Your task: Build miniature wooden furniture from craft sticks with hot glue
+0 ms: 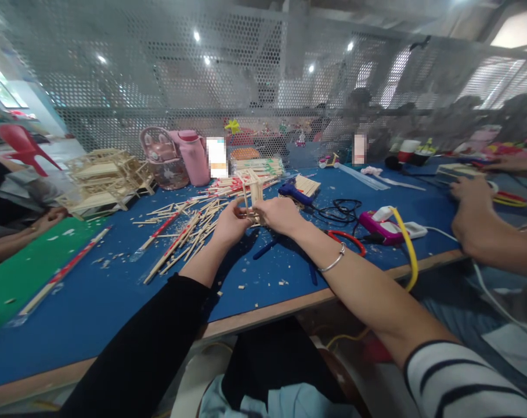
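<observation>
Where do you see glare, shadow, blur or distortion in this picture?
Head view: small lights glare at the mesh; dark shadow falls on the table below the left hand; the mesh slants at left, likely lens distortion; figures behind it look hazy.

So you've got a big grey mesh panel running right along the back of your blue table, with tiny round holes all over it and a few bright lights showing as white dots up there. The table has a bare wood edge on your side. Far left there's a window letting daylight in beside a pale blue pillar, plus a red plastic chair past the table. Upper right, more windows glow pretty bright, and the stuff behind the mesh looks dim and hazy.
</observation>
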### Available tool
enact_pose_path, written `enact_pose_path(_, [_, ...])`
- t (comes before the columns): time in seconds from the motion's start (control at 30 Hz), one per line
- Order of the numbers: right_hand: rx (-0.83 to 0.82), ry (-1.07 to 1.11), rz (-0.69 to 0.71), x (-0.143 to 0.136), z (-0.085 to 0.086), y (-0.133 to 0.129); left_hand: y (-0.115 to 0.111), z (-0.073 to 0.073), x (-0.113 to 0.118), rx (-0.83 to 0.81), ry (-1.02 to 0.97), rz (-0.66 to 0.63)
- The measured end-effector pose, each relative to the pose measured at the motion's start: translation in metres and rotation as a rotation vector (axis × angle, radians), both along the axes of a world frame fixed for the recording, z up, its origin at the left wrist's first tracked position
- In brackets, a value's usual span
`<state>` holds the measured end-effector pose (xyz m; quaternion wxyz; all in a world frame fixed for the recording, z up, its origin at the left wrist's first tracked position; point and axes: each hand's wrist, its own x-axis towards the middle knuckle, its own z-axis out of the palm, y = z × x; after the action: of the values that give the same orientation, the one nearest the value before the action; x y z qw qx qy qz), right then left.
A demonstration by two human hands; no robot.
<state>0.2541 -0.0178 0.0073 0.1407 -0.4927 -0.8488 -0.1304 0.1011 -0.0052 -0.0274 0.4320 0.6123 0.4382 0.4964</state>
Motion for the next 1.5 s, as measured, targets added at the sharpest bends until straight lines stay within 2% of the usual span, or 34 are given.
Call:
enact_pose_path(0.07, [-0.003, -0.005, -0.005, 0.0007, 0.0004, 0.0005, -0.0019, 0.0021, 0.0006, 0.001, -0.028, -0.016])
enact_pose_path(0.27, [-0.015, -0.018, 0.008, -0.001, 0.0008, 0.0002, -0.0006, 0.0007, 0.0004, 0.016, 0.04, 0.061])
enact_pose_path(0.5, [0.014, -0.041, 0.013, -0.0015, 0.0019, -0.0012, -0.0008, 0.0011, 0.0022, 0.005, 0.008, 0.037])
enact_pose_path(0.67, [0.017, -0.055, 0.047, -0.0017, 0.003, -0.0016, -0.0029, 0.0016, -0.0001, 0.04, 0.146, 0.12])
enact_pose_path(0.8, [0.013, -0.064, 0.042, -0.0023, 0.0035, -0.0014, -0.0025, 0.0003, -0.001, 0.019, 0.145, 0.156])
enact_pose_path(1.03, [0.035, -0.059, 0.047, -0.001, 0.0008, 0.0014, -0.0016, -0.0004, -0.0002, 0.002, 0.103, 0.117])
enact_pose_path(1.23, [0.01, -0.043, 0.029, -0.0009, 0.0011, 0.0004, -0.0028, 0.001, 0.0014, -0.049, -0.004, 0.034])
enact_pose_path(1.5, [-0.006, -0.014, 0.036, 0.0003, 0.0007, -0.0003, -0.0022, 0.001, 0.0024, 0.021, 0.075, 0.081])
